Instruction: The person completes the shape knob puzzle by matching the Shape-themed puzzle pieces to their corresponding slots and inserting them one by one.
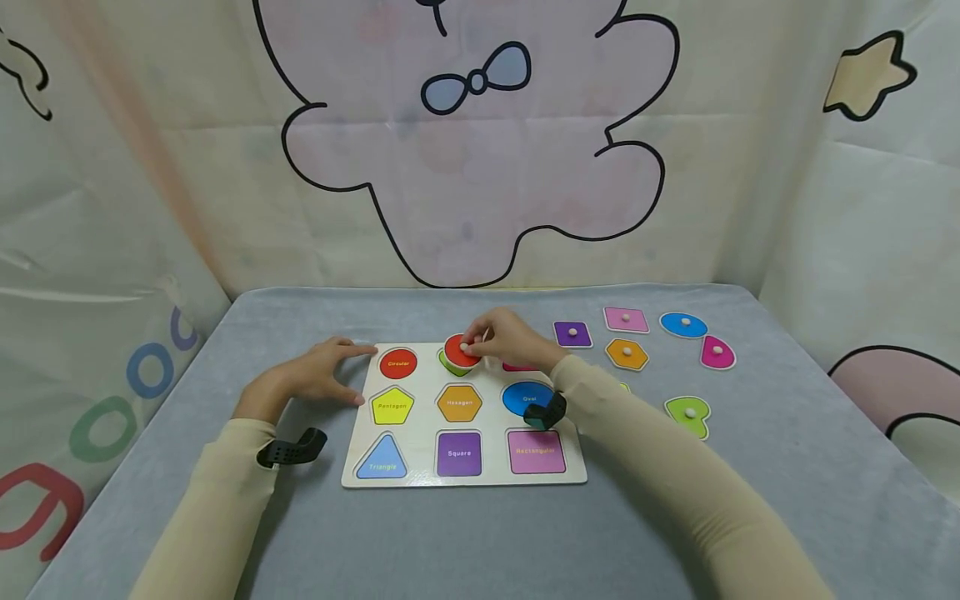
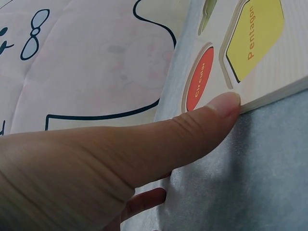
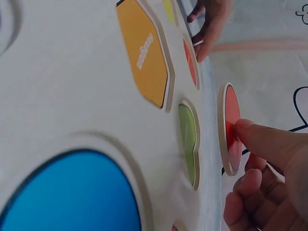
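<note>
In the head view my right hand pinches a red round puzzle piece by its small knob. The right wrist view shows this red piece tilted and raised off the white shape board, with thumb and finger at its middle. It overlaps the green heart-shaped recess in the head view. At the board's left edge rests my left hand, fingers spread and holding nothing. Its thumb touches the board corner beside the red recess marked Circular.
Right of the board lie loose knobbed pieces: a purple square, pink rectangle, orange hexagon, blue oval, magenta piece and green heart. My right sleeve crosses the grey tablecloth and hides part of a yellow-green piece.
</note>
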Action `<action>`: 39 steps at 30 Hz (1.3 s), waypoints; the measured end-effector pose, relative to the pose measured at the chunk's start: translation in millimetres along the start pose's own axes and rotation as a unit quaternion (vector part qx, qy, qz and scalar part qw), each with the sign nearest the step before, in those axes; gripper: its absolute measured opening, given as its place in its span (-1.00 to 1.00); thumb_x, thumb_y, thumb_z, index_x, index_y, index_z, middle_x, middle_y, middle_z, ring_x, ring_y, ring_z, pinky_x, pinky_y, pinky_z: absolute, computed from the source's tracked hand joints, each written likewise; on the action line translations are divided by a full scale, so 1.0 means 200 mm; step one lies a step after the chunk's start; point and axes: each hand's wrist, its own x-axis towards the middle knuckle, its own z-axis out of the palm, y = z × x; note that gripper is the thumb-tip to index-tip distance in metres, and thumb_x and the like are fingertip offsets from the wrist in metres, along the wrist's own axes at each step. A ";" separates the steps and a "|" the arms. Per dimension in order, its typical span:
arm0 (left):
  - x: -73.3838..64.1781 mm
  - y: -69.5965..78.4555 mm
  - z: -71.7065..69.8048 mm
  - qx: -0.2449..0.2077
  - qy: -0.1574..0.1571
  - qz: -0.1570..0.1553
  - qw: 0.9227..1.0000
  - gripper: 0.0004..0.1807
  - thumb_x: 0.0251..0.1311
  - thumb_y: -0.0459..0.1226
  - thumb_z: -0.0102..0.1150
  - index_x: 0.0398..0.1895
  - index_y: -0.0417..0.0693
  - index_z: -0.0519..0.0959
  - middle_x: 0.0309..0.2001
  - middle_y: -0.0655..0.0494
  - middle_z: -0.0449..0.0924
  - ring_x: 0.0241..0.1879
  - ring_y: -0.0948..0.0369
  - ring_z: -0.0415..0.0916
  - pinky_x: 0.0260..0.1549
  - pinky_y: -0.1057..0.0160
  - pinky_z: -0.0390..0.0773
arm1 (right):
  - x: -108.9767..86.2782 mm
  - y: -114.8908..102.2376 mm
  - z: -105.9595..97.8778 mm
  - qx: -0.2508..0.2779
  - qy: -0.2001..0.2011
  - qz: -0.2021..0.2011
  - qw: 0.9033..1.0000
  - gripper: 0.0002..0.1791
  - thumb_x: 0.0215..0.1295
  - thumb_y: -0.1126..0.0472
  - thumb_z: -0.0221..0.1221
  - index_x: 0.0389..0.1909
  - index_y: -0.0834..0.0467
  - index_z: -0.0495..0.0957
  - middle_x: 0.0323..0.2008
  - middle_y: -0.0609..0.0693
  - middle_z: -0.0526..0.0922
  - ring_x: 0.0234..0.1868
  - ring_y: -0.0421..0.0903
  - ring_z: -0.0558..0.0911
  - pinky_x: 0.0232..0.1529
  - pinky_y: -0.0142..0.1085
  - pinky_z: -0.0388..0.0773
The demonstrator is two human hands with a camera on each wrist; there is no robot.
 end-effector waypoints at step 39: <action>0.01 -0.02 -0.01 -0.006 -0.009 0.012 1.000 0.00 0.02 0.03 0.54 0.53 0.04 0.27 0.48 -0.40 0.09 0.43 -0.37 0.09 0.32 -0.49 0.22 | 0.21 -0.24 0.31 0.077 -0.011 0.026 0.997 -0.88 0.31 0.22 0.35 -0.24 0.20 0.76 -0.44 -0.07 0.50 -0.27 -0.16 0.44 -0.39 -0.45 0.33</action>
